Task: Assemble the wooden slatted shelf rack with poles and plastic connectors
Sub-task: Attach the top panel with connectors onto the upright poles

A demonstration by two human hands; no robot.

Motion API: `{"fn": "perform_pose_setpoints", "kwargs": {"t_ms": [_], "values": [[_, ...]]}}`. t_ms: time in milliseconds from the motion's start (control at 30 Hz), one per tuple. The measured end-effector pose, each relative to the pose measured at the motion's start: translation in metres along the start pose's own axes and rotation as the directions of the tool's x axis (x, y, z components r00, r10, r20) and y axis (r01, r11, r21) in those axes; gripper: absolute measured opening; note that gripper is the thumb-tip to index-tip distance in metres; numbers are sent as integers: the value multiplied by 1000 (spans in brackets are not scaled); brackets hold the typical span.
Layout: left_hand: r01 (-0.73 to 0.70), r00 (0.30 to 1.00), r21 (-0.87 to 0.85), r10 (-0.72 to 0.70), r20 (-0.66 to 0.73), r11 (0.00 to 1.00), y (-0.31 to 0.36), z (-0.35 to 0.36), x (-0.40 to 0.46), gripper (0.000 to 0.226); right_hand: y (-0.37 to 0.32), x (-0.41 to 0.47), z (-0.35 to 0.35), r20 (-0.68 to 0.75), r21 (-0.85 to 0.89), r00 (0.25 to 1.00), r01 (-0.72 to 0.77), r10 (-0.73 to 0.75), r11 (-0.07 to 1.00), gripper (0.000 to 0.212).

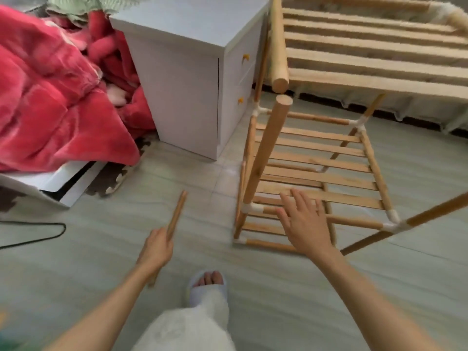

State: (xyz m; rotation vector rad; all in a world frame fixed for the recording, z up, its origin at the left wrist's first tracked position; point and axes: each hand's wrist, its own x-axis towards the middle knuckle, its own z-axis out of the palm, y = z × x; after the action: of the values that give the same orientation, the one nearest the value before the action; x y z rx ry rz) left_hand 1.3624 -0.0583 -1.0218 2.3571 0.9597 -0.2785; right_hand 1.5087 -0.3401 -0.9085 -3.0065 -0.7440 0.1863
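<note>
Wooden rack (316, 171) stands on the tiled floor (177, 224), right of centre in the head view, partly built: lower slatted tiers joined at the corners by white plastic connectors (249, 207), one upright pole (266, 150) rising from the near-left connector with its top end free. Top slatted shelf (374, 54) sits tilted above; its own corner pole (278, 46) ends just short of that upright, not joined.

Left hand (155, 249) is curled round a thin loose pole (177, 214), held near its lower end, pointing up and away over the floor. Right hand (304, 221) is spread flat, fingers straight, over the middle tier's near rail; contact unclear, holds nothing.

White cabinet (192, 79) and red blanket (50, 97) lie to the left, slippered foot (207, 282) below.

My read: loose pole goes in next. Brace the frame with the right hand beside the target socket, line the pole with the socket axis, push straight, no levering. Connectors look likely to twist if loaded sideways. Frame is blurred, so socket detail can't be told.
</note>
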Motion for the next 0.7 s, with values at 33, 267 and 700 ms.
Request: {"fn": "perform_pose_setpoints", "kwargs": {"t_ms": [33, 267, 700], "values": [[43, 999, 33, -44, 17, 999, -12, 13, 5, 33, 1, 0, 10, -37, -18, 999, -3, 3, 1000, 75], [197, 975, 160, -210, 69, 967, -45, 54, 22, 41, -15, 20, 26, -195, -5, 980, -49, 48, 999, 67], [223, 972, 50, -226, 68, 974, -49, 61, 27, 35, -33, 35, 29, -183, 5, 983, 13, -12, 1000, 38]]}}
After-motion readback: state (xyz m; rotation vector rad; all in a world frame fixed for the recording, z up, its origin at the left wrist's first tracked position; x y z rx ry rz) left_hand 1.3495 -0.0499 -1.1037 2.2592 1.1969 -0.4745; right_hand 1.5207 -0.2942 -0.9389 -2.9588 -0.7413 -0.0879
